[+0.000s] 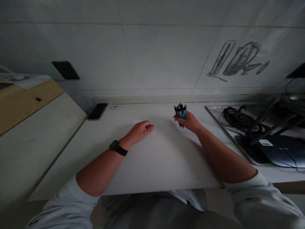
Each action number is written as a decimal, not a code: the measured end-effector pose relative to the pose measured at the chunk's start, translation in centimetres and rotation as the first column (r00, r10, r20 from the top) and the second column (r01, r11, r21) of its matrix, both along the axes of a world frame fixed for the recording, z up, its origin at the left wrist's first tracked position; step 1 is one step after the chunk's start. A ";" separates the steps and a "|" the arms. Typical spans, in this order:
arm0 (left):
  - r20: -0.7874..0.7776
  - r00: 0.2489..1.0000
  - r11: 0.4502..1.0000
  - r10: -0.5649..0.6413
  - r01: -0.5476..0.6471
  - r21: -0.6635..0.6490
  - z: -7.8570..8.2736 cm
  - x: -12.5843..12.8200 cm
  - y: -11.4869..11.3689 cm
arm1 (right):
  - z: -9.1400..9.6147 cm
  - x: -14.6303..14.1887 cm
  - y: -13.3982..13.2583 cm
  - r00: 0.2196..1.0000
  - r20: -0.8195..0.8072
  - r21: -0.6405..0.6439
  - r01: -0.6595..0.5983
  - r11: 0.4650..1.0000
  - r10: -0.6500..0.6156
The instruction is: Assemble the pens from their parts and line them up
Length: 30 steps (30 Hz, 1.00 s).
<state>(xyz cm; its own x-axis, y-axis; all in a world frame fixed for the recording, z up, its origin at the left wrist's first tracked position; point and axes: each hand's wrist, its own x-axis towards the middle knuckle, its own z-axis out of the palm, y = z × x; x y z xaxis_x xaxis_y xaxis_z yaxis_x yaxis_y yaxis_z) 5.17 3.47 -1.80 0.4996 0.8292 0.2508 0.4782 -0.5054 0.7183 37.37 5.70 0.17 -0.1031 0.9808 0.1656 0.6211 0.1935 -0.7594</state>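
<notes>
My right hand (189,121) is wrapped around a bundle of several pens (180,112), black, red and light blue. They stand roughly upright above the white countertop (152,159), their tips showing below the fingers. To the left, my left hand (141,131) rests on the countertop. Its fingers curl in toward the thumb, a small gap shows inside the curl, and I see nothing in it. A black watch (114,145) is on the left wrist.
A phone (97,111) lies at the back left beside a small ring-like item (114,107). At right is a gas stove (238,122) with a dark flat panel (283,148) and a cable. A white cabinet or board (40,133) borders the left; a tiled wall (162,57) stands behind.
</notes>
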 end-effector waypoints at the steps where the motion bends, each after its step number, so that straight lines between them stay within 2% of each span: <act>1: 0.064 0.998 1.000 0.011 -0.012 0.011 0.1 0.2 -0.2 | -0.1 -1.6 -0.6 0.986 -0.146 0.010 -0.076 0.997 0.077; 2: 0.129 0.992 1.000 0.013 -0.016 0.025 0.3 0.4 -0.4 | -0.1 -3.1 -1.2 0.958 -0.252 0.037 -0.129 0.991 0.134; 5: 0.269 0.962 0.999 -0.035 0.025 0.041 0.9 0.9 -1.1 | -0.5 -7.1 -3.0 0.889 -0.392 0.011 -0.250 0.968 0.235; 10: 0.365 0.921 0.991 -0.136 0.122 0.060 1.4 1.3 -1.8 | -1.8 -10.6 -4.7 0.809 -0.491 -0.106 -0.423 0.900 0.323; 14: 0.372 0.907 0.980 -0.199 0.177 0.093 1.8 1.4 -2.2 | -2.1 -11.6 -5.2 0.797 -0.417 -0.105 -0.519 0.848 0.437; 18: 0.361 0.917 0.983 -0.171 0.184 -0.004 2.4 1.5 -2.9 | -1.8 -12.2 -5.5 0.730 -0.410 -0.034 -0.611 0.791 0.547; 22: 0.367 0.919 0.979 -0.145 0.186 -0.080 2.8 1.8 -3.3 | -2.2 -12.6 -5.8 0.750 -0.354 -0.010 -0.601 0.799 0.559; 27: 0.384 0.903 0.963 -0.192 0.249 -0.102 2.9 2.0 -3.6 | -2.8 -12.6 -5.6 0.733 -0.326 0.035 -0.622 0.783 0.597; 30: 0.462 0.873 0.947 -0.158 0.267 -0.181 3.0 2.0 -3.5 | -2.6 -12.2 -5.4 0.738 -0.296 -0.010 -0.637 0.771 0.606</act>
